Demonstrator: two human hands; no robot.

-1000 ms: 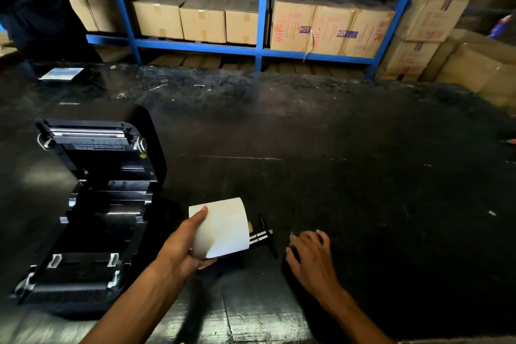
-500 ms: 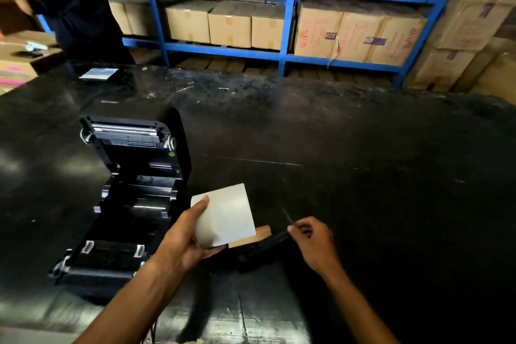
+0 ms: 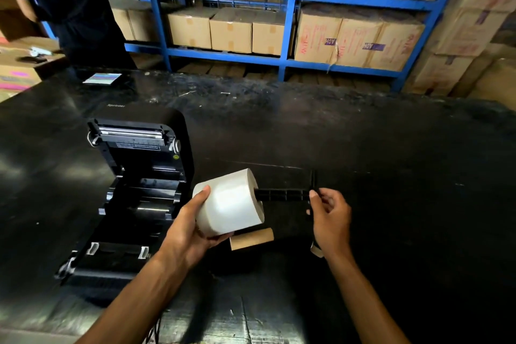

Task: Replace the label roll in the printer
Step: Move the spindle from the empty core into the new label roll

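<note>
the cardboard boxes [image 3: 360, 38] on the blue shelving [image 3: 289, 25] carry purple tape reading "adh", seen reversed or upside down, with red print too blurred to read. a small grey brand word sits on the lid of the black printer [image 3: 131, 184], but it cannot be made out.

the white label roll [image 3: 230, 201] is held above the counter [image 3: 391, 148], just right of the printer's open bay and not inside it. its long axis runs roughly left to right, with the core end facing right. a black spindle [image 3: 282, 194] enters that end and points right along the same line, ending in a thin flange beside the fingers of the right hand [image 3: 329, 218].

the left hand [image 3: 185, 227] cups the roll from below and the left, thumb pressed over its near rim. the right hand pinches the spindle's outer end between thumb and fingertips, the other fingers curled.

a bare brown cardboard core [image 3: 251, 239] lies on the counter just below the roll, tilted slightly. the printer stands open, lid tipped back.

half a second ago the spindle lay low by the counter, apart from the roll; now it is raised and lined up with the roll's core, and the roll has turned so its round face shows.

a person in dark clothes [image 3: 69, 5] stands at the far left.
</note>
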